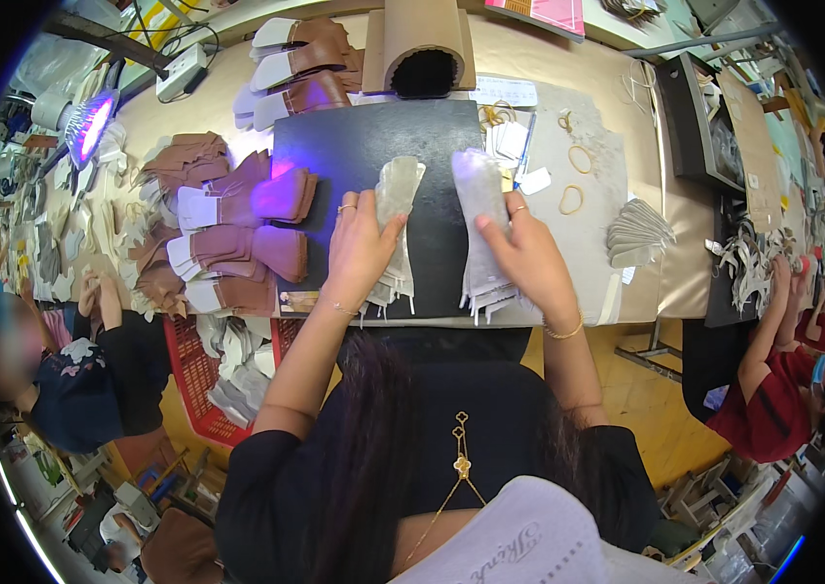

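Okay, looking at left hand [364, 248] and right hand [527, 251] well apart, with 1 grey stack in each. Closed on the outer edge of the left stack [398, 195] on 1 side and of the right stack [478, 185] on the other, thumbs laid over the front. Can't tell how tight.

Pointing lengthwise away from the body, both stacks, with far ends leaning slightly toward each other. Lying inboard of the hands, so between the 2 thumbs, with a strip of black board [354, 136] showing down the gap. Nearest to left hand on the left, nearest to right hand on the right, no crossing over.

Further out past the right hand: a white tag [535, 181] just beside, then loose rubber bands [566, 122], then a fanned grey pile [639, 234]. Past the left hand: brown bundles [281, 195] with white ends. Beyond the board, a cardboard holder [422, 29]. Way out left, a purple-glowing lamp [89, 127], plus a red basket [188, 375] below table level. Also seeing 1 co-worker [772, 414] in red, far right.
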Available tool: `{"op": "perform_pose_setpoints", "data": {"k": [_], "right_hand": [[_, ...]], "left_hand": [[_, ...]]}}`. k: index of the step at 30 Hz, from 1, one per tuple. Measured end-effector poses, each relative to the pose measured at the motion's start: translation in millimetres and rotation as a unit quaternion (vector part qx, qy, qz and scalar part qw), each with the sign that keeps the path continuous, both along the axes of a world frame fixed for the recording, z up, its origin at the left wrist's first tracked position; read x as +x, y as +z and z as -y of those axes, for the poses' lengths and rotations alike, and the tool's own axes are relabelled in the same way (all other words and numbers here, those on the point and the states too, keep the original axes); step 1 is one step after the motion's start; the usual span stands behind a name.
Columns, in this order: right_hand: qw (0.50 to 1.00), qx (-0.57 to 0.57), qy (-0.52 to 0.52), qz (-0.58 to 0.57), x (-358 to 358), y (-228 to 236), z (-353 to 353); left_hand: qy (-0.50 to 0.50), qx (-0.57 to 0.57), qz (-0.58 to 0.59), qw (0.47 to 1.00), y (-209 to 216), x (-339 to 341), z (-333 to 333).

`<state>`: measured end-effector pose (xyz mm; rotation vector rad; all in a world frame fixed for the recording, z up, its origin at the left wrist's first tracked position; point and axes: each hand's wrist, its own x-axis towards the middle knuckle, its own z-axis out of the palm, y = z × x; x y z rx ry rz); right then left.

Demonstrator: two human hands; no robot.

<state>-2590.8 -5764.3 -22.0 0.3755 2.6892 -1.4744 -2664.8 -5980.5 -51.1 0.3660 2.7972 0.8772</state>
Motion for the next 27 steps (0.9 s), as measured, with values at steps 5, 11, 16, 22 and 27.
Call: {"op": "perform_pose_setpoints", "data": {"k": [5,11,16,22,27], "right_hand": [[0.949,0.291,0.1,0.072,-12.3,13.3,30.1],[0.963,0.256,0.089,-0.005,-3.0,12.3,18.7],[0.961,0.252,0.106,0.035,0.6,7.1,17.5],[0.981,-0.174,0.071,0.039,-3.6,14.9,4.7],[0.859,-0.507,0.074,-0.009,-1.0,-15.4,48.0]], "left_hand": [[0.023,-0.027,0.021,0.999,0.6,-1.1,-7.5],[-0.038,-0.081,0.077,0.993,4.2,-13.0,-8.0],[-0.048,-0.053,0.112,0.991,15.7,1.8,-15.3],[-0.041,0.174,0.204,0.962,19.1,-20.9,4.6],[0.019,0.471,0.341,0.813,9.2,-11.3,-1.9]]}}
